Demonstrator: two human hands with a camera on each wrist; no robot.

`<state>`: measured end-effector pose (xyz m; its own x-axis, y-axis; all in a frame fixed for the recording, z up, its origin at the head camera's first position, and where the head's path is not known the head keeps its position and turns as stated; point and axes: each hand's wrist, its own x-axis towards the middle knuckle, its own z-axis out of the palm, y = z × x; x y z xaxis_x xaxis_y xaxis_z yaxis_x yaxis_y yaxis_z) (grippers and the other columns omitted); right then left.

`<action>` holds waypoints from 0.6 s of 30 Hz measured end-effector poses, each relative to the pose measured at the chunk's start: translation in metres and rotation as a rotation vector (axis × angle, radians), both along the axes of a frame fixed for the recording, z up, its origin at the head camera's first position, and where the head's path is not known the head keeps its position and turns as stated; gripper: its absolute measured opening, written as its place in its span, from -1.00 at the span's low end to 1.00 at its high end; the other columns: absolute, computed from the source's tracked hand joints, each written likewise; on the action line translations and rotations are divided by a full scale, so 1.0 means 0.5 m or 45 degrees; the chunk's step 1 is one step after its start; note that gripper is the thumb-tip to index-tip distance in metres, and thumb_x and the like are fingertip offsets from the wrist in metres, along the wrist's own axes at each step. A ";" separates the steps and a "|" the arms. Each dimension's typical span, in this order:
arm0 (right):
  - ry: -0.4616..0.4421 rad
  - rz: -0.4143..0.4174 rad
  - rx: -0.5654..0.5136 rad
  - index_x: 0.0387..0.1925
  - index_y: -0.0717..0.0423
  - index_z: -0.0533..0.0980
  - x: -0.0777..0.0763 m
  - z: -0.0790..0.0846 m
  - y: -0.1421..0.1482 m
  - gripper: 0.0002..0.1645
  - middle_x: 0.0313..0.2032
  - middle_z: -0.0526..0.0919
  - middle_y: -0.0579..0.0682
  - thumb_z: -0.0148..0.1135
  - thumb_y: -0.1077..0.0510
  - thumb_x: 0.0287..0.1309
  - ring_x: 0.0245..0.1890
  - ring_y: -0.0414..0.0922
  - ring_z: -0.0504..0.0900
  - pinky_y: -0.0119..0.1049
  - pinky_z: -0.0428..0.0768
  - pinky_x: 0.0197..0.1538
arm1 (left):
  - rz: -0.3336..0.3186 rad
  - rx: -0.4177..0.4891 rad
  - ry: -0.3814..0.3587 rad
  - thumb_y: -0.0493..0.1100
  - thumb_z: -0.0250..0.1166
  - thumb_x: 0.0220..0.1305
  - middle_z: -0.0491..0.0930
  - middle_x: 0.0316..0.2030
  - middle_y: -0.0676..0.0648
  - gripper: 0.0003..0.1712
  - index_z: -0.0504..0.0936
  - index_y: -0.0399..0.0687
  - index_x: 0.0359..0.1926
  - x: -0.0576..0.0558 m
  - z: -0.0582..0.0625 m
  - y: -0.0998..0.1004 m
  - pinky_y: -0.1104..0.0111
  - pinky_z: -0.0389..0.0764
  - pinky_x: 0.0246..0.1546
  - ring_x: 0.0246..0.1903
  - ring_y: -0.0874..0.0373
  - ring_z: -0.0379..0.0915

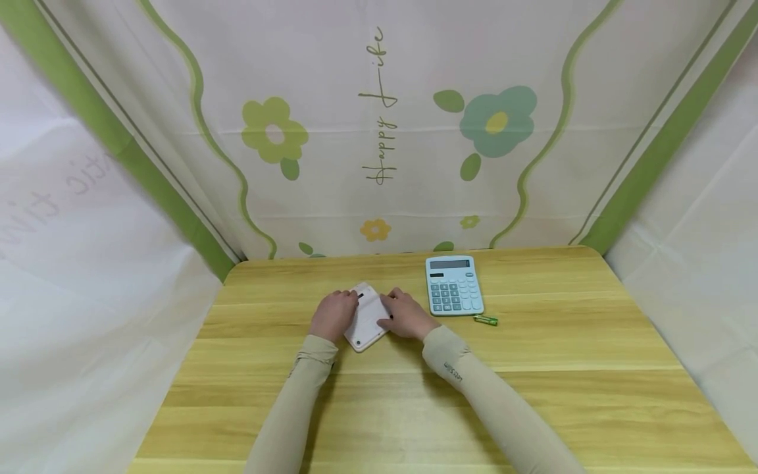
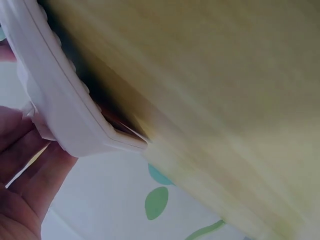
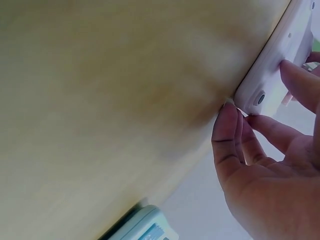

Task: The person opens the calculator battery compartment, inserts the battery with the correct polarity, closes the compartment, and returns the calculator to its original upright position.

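A pale pink calculator (image 1: 368, 319) lies face down and slanted on the table, its plain back up, with a dark slot near the far left corner. Along its underside, a row of rounded keys shows in the left wrist view. My left hand (image 1: 334, 315) holds the far left end, fingers bent against a small pale piece (image 2: 44, 126) that stands out from the back. My right hand (image 1: 410, 316) grips the right side: the thumb presses on the back, and the fingertips pinch at the corner beside a round rubber foot (image 3: 259, 98).
To the right, a light blue calculator (image 1: 454, 289) lies face up near the table's far edge. Just below its lower right corner is a green battery (image 1: 485, 320). Flower-printed curtains (image 1: 379, 131) hang behind and at both sides of the wooden table (image 1: 379, 408).
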<state>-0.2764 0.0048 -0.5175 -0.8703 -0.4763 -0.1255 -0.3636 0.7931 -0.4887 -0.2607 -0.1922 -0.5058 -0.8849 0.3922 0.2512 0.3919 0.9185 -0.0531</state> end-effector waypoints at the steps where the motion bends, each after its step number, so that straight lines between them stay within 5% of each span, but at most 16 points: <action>1: -0.002 -0.002 0.002 0.54 0.16 0.29 0.000 -0.001 0.000 -0.18 0.26 0.46 0.12 0.30 -0.08 0.41 0.17 0.02 0.51 -0.05 0.52 0.33 | 0.002 0.011 -0.003 -0.27 0.33 0.41 0.77 -0.34 -0.16 -0.90 0.72 -0.23 -0.21 0.000 -0.001 -0.001 0.25 0.71 -0.38 -0.43 0.03 0.65; 11: -0.004 -0.011 -0.002 0.53 0.16 0.29 -0.001 -0.003 0.000 -0.18 0.27 0.46 0.12 0.30 -0.08 0.41 0.18 0.02 0.51 -0.06 0.52 0.34 | 0.052 0.069 -0.036 -0.28 0.25 0.47 0.79 -0.24 -0.21 -0.82 0.72 -0.20 -0.02 -0.003 -0.001 -0.010 0.17 0.75 -0.32 -0.34 -0.05 0.71; 18: -0.024 -0.019 -0.021 0.54 0.14 0.28 -0.003 -0.005 0.001 -0.18 0.28 0.44 0.11 0.30 -0.08 0.41 0.18 0.02 0.49 -0.07 0.50 0.35 | 0.085 0.225 -0.030 -0.24 0.24 0.48 0.81 -0.23 -0.20 -0.79 0.74 -0.16 0.00 -0.009 -0.009 -0.020 0.13 0.75 -0.23 -0.31 -0.07 0.75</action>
